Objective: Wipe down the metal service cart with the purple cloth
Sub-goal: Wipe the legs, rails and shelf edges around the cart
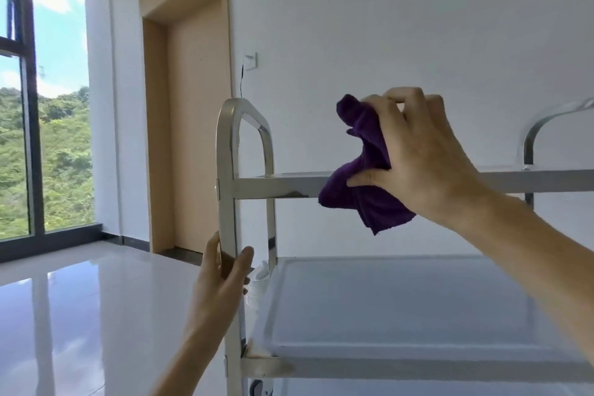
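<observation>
The right hand [414,154] grips the bunched purple cloth [363,170], fingers curled round it, at the near edge of the cart's top shelf [283,185]. The left hand [221,286] wraps the cart [401,302] post [226,202] at left, thumb and fingers around it. Door [193,138] and window [45,106] lie far left.

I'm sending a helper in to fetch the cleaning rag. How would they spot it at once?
Find the metal cart by the white wall. At its top shelf, the right hand grips the purple cloth. It is the only dark, soft thing among shiny steel.
</observation>
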